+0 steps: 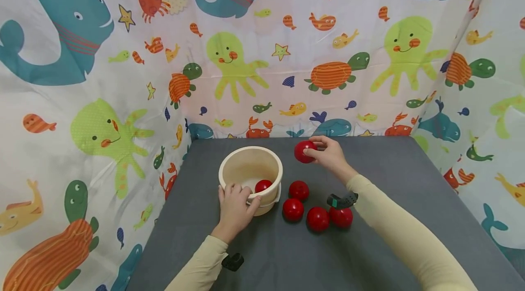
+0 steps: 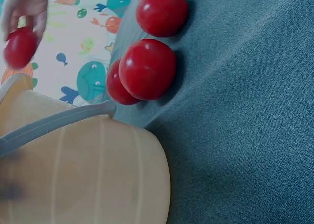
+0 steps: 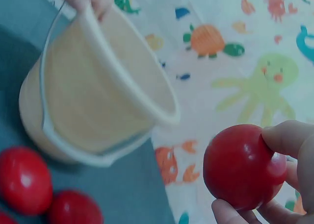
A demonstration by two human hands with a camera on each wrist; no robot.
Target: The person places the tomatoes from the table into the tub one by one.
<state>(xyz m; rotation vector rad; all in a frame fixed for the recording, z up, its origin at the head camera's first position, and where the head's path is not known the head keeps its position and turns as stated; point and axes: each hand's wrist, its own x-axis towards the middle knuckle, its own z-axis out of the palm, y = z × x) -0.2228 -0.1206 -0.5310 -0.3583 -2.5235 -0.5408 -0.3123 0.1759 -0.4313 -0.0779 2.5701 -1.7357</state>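
1. With curled fingers, our left hand (image 1: pixel 234 211) is gripping the bucket (image 1: pixel 248 165) at its rim's seven o'clock, probably for steadiness.
2. Inside, one red ball (image 1: pixel 263 185) is resting towards five o'clock.
3. At the bucket's four o'clock, four loose red balls (image 1: pixel 293 210) are lying on the counter (image 1: pixel 393 168), seemingly within our reach.
4. At two o'clock, our right hand (image 1: pixel 329 154) is gripping a raised red ball (image 1: pixel 301 151), thumb opposing fingers, likely preventing slipping.
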